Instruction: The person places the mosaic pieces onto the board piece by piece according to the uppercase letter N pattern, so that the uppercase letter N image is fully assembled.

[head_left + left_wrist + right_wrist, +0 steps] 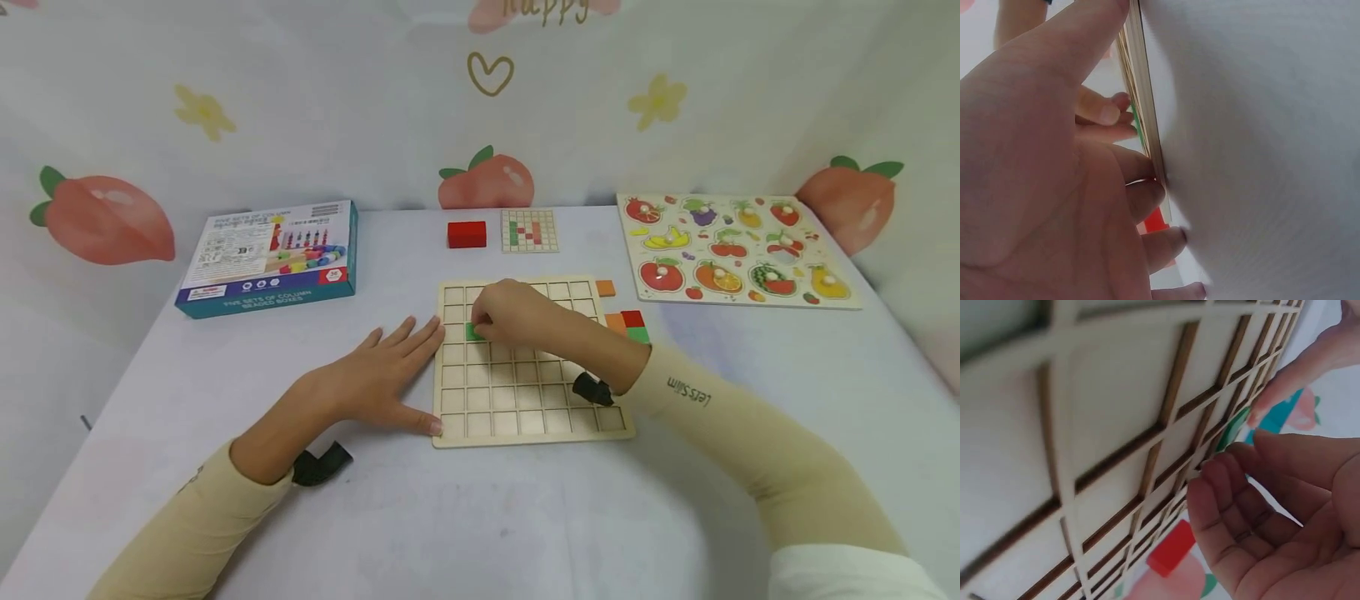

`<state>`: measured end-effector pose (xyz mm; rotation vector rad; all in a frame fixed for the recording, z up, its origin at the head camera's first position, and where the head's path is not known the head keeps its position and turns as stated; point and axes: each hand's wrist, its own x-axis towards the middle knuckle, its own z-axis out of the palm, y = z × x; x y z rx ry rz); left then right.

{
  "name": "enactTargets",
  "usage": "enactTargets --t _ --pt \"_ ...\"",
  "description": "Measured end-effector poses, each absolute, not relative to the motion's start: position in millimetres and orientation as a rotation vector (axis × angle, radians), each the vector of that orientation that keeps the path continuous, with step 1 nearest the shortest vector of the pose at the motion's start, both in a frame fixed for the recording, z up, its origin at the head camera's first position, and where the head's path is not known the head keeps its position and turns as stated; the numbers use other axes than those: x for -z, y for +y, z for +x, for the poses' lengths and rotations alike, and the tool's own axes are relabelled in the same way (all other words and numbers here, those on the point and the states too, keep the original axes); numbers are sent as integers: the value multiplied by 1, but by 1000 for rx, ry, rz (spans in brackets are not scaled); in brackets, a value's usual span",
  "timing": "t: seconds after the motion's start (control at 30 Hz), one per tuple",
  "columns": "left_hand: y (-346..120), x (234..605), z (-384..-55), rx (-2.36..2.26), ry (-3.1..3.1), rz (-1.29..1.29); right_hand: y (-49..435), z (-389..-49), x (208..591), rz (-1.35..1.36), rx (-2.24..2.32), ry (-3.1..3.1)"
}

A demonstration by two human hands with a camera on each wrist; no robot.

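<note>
A wooden grid board lies flat on the table. My right hand is over its left part and pinches a green square tile at a cell in the third row from the back. In the right wrist view, the fingertips of the right hand meet at the green tile, partly hiding it. My left hand is spread flat on the table, its thumb and fingertips against the board's left edge. The left wrist view shows the left hand beside the board's edge.
Beyond the board are a red block and a small pattern card. Orange, red and green tiles lie along its right side. A beaded-boxes carton stands back left; a fruit puzzle lies back right.
</note>
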<state>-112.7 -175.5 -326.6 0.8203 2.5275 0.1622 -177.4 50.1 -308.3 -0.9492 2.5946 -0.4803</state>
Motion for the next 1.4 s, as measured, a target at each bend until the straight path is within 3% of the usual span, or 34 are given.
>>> enactTargets --t 0.47,1.07,1.4 --pt "-177 325 -111 -170 2547 806 86 -148 293 -1103 721 2581" --pt "-173 326 -111 -159 2534 824 210 -142 293 -609 682 2695" --pt "-174 329 -111 -152 2544 815 241 -143 304 -501 616 2684"
